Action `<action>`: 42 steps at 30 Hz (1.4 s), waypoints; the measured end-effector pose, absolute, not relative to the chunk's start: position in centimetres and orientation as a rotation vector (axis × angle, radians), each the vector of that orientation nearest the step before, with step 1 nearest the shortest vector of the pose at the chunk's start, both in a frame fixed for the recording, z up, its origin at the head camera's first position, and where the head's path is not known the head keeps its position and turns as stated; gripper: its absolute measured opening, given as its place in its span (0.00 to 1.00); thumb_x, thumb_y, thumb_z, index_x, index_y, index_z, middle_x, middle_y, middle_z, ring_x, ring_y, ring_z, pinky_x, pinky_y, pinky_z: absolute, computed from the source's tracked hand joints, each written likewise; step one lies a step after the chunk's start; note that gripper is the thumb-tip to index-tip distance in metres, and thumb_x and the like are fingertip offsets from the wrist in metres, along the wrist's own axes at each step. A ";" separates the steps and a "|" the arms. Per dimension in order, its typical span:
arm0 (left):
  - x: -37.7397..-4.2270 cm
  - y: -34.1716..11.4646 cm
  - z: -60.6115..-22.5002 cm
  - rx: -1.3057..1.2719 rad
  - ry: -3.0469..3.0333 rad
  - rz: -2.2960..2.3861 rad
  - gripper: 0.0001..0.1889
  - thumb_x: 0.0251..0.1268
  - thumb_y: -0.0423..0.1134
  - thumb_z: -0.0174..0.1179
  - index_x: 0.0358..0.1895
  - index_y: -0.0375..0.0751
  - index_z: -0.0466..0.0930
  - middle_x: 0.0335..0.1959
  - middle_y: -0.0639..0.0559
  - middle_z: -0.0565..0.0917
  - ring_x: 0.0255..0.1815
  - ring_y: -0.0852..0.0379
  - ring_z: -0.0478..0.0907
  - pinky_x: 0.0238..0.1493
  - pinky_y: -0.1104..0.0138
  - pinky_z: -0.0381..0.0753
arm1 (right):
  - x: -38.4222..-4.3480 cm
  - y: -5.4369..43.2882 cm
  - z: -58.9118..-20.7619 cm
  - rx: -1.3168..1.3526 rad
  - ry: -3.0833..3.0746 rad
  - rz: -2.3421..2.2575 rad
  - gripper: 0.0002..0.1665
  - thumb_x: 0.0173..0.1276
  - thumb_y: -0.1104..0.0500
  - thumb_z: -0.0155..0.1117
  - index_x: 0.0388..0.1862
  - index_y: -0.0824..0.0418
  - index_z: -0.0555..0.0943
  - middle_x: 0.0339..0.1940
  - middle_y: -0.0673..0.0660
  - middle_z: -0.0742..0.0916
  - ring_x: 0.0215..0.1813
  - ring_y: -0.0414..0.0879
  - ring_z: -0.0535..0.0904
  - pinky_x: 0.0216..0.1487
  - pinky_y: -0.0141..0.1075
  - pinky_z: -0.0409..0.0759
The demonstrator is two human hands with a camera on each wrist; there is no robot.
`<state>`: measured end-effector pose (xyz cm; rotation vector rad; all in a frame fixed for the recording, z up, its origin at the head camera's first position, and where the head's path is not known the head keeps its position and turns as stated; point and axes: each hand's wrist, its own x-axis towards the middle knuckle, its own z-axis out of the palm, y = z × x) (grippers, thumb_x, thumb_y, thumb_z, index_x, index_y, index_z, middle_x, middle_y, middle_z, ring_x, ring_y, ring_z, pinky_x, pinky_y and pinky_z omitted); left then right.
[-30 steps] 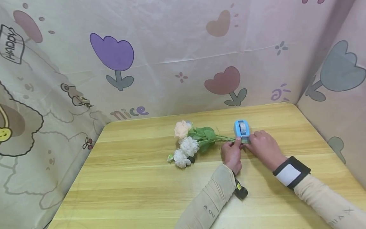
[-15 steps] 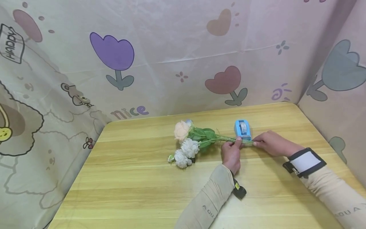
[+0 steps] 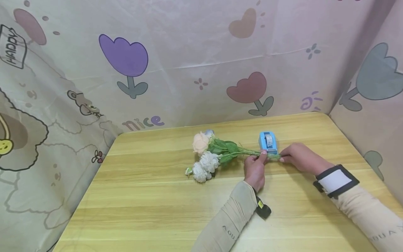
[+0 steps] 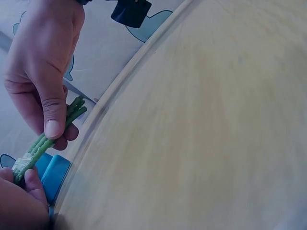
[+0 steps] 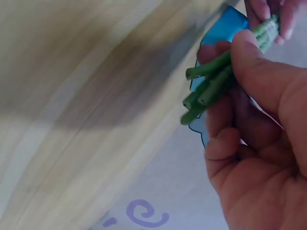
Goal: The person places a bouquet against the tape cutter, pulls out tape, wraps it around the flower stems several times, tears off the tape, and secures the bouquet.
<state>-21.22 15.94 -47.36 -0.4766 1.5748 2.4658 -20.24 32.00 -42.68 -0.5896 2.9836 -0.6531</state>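
A bunch of artificial flowers lies across the table, its peach rose (image 3: 200,142) and white blooms (image 3: 209,161) pointing left. My left hand (image 3: 255,172) pinches the green stems (image 3: 250,152) between thumb and fingers. Farther along, toward the cut ends, my right hand (image 3: 303,159) grips the same stems, as the right wrist view shows with several stem ends (image 5: 206,88) sticking out past the fingers. Clear tape (image 4: 22,164) appears wrapped round the stems beside the left hand. Just behind the stems stands a blue tape dispenser (image 3: 268,142) with a roll in it.
The wooden table (image 3: 141,210) runs back to a patterned cloth (image 3: 176,94) hung behind it and along both sides. A black strap end (image 3: 263,210) hangs from the left wrist, and a white-and-black band (image 3: 337,180) circles the right wrist.
My right hand has moved right, from beside the dispenser's front to the stem ends, which it now holds. The left hand has stayed on the stems.
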 end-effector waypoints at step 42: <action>-20.2 15.8 -47.5 -0.337 1.330 2.552 0.09 0.72 0.32 0.63 0.48 0.28 0.81 0.50 0.43 0.84 0.49 0.51 0.83 0.64 0.58 0.81 | -17.6 31.6 -45.2 -0.924 3.490 -0.358 0.13 0.50 0.68 0.82 0.31 0.66 0.84 0.25 0.54 0.84 0.32 0.49 0.77 0.33 0.44 0.82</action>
